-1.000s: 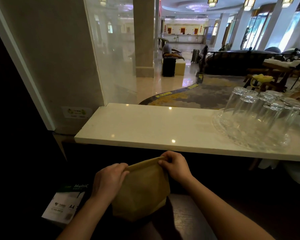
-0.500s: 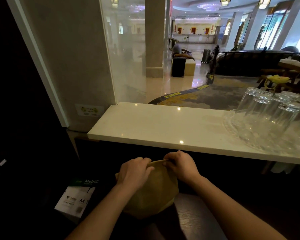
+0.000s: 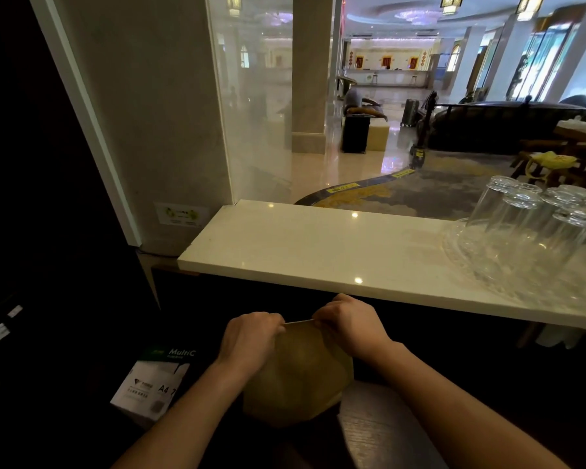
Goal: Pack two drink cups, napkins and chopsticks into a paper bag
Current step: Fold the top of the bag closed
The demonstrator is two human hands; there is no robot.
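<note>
1. Brown paper bag [image 3: 298, 374] stands low in the near middle of the scene, on a dark wooden tabletop [image 3: 379, 431] below the pale stone ledge [image 3: 318, 248].
2. Its top edge is pressed flat into a thin line that runs between the two hands.
3. Left hand [image 3: 247, 340] is closed on the left end of that top edge, fingers curled over it.
4. Right hand [image 3: 349, 328] is closed on the right end of the same edge, knuckles toward the far side.
5. What lies inside the bag cannot be seen; its sides bulge outward.
6. A white pack of A4 paper [image 3: 153, 384] sits to the near left of the bag, in shadow.
7. Clear drinking glasses [image 3: 535, 228] stand upside down in a group on the right end of the ledge, well apart from the bag.
8. Beyond the ledge, a glass pane [image 3: 261, 106] looks out on a bright lobby.
</note>
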